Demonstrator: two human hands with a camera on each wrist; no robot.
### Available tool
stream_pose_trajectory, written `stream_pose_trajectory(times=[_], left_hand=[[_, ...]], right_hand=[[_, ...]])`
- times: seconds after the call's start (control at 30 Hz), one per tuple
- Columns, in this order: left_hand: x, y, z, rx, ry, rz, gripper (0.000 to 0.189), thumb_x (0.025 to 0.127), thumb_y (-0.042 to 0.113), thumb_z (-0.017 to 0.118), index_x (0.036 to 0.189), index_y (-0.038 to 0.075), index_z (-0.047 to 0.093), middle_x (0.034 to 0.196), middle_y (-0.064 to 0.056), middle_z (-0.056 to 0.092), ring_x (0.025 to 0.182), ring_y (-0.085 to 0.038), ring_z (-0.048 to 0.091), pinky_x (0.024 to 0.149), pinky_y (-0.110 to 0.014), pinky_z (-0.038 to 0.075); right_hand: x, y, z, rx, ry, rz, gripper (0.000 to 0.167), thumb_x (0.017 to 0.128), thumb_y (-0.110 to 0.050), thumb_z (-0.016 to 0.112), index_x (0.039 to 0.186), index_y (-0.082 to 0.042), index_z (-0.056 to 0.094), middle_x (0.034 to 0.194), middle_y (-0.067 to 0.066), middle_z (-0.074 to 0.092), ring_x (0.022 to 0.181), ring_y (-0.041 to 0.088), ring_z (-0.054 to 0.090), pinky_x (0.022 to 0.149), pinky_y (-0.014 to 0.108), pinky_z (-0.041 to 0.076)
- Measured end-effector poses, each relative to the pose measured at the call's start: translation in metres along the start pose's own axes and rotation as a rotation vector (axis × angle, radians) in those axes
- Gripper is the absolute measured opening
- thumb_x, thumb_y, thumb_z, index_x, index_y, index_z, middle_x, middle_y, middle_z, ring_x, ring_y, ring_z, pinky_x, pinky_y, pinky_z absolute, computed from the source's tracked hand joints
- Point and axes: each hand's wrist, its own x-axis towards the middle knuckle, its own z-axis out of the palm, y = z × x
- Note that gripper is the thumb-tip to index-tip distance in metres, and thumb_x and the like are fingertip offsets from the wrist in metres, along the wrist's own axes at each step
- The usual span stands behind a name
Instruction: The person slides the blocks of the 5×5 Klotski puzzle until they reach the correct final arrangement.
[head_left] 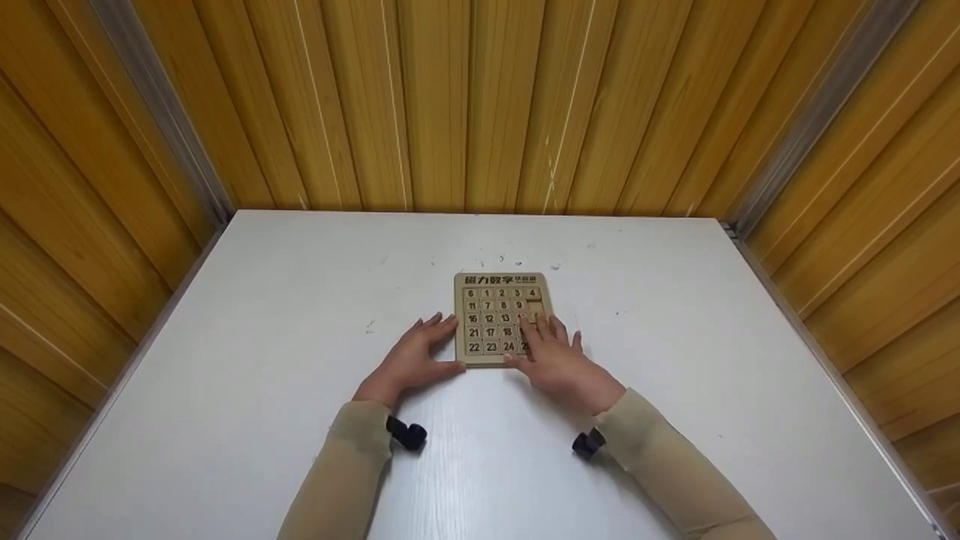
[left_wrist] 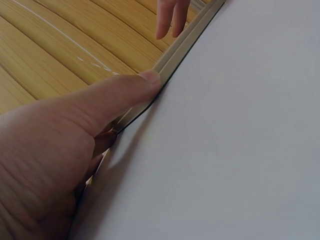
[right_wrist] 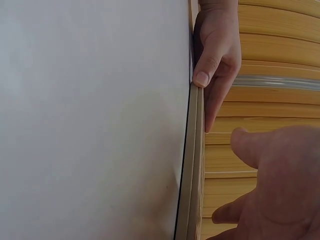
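Note:
A wooden sliding number puzzle (head_left: 491,359) lies flat on the white table, its title strip facing away from the person. Rows of numbered tiles (head_left: 488,306) fill its tray, with a gap below tile 4 at the right. At the near left corner, my left hand (head_left: 418,355) holds the frame, thumb against the near edge and fingers along the left side. My right hand (head_left: 559,360) reaches over the lower right part, its fingers extended over the tiles and hiding several of them. In the right wrist view the right palm (right_wrist: 290,175) hovers beside the puzzle's edge (right_wrist: 192,150).
The white table (head_left: 247,337) surrounds the puzzle, with small dark marks beyond its far edge. Wood-patterned panels (head_left: 465,105) enclose the back and both sides, with metal posts (head_left: 161,97) at the corners. Dark wrist cameras (head_left: 407,433) sit at the cuffs.

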Motion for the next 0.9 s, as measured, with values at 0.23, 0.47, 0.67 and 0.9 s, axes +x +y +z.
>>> stream_pose_trajectory(times=[0.23, 0.47, 0.67, 0.9], left_hand=[[-0.001, 0.001, 0.001, -0.002, 0.000, 0.003, 0.086, 0.082, 0.039, 0.085, 0.156, 0.020, 0.045, 0.166, -0.004, 0.037, 0.158, -0.041, 0.022, 0.131, -0.056, 0.016], [0.001, -0.001, 0.002, 0.006, -0.006, -0.008, 0.087, 0.082, 0.040, 0.085, 0.156, 0.023, 0.044, 0.167, -0.002, 0.037, 0.158, -0.040, 0.022, 0.131, -0.056, 0.018], [0.001, 0.000, 0.000, 0.002, -0.006, -0.017, 0.086, 0.082, 0.041, 0.085, 0.156, 0.021, 0.045, 0.166, -0.001, 0.039, 0.159, -0.037, 0.023, 0.131, -0.055, 0.019], [0.001, -0.002, -0.001, 0.017, -0.010, 0.016, 0.087, 0.082, 0.041, 0.085, 0.157, 0.019, 0.044, 0.166, -0.003, 0.038, 0.159, -0.036, 0.024, 0.132, -0.054, 0.017]], right_hand=[[0.008, 0.001, -0.003, -0.004, 0.005, 0.016, 0.087, 0.103, -0.060, 0.047, 0.166, -0.011, 0.011, 0.174, 0.017, 0.000, 0.161, 0.041, -0.007, 0.126, 0.070, -0.007], [0.019, 0.004, -0.005, -0.007, 0.013, 0.016, 0.088, 0.102, -0.060, 0.048, 0.166, -0.009, 0.014, 0.174, 0.019, 0.003, 0.161, 0.042, -0.006, 0.125, 0.073, -0.005], [0.021, 0.005, -0.005, 0.004, 0.012, 0.004, 0.088, 0.103, -0.060, 0.048, 0.166, -0.010, 0.013, 0.173, 0.021, 0.001, 0.161, 0.043, -0.007, 0.126, 0.072, -0.004], [-0.002, 0.003, -0.004, -0.012, 0.007, -0.030, 0.087, 0.103, -0.059, 0.048, 0.166, -0.012, 0.010, 0.173, 0.020, 0.001, 0.161, 0.042, -0.006, 0.126, 0.071, -0.004]])
